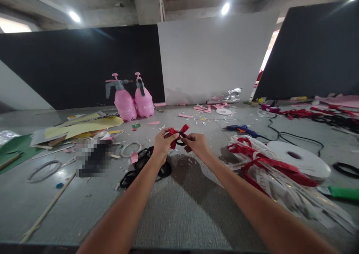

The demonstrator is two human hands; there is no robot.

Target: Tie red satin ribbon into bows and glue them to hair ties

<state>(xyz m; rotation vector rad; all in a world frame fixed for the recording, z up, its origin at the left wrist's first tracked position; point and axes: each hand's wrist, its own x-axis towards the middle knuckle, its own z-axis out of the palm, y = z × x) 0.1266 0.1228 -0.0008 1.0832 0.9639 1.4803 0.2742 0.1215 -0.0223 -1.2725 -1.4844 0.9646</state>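
Note:
Above the middle of the table, my left hand [161, 144] pinches a red ribbon bow [184, 128], whose loops stick out past the fingers. A black elastic band [181, 143] lies against the bow, and my right hand [198, 144] grips its right side between thumb and fingers. Where bow and band meet is partly covered by the fingertips. Under my left forearm is a pile of black elastic bands [165, 170]. To the right rest a blue glue gun [241, 129] and a bundle of red and white ribbons [260, 157].
Two pink spray bottles [125, 105] stand at the back left. Yellow paper sheets [92, 127], wire rings [45, 171] and a thin stick [49, 209] lie leftward. On the right are a white ribbon spool [311, 164], a cord [303, 134] and a green-handled tool [343, 192].

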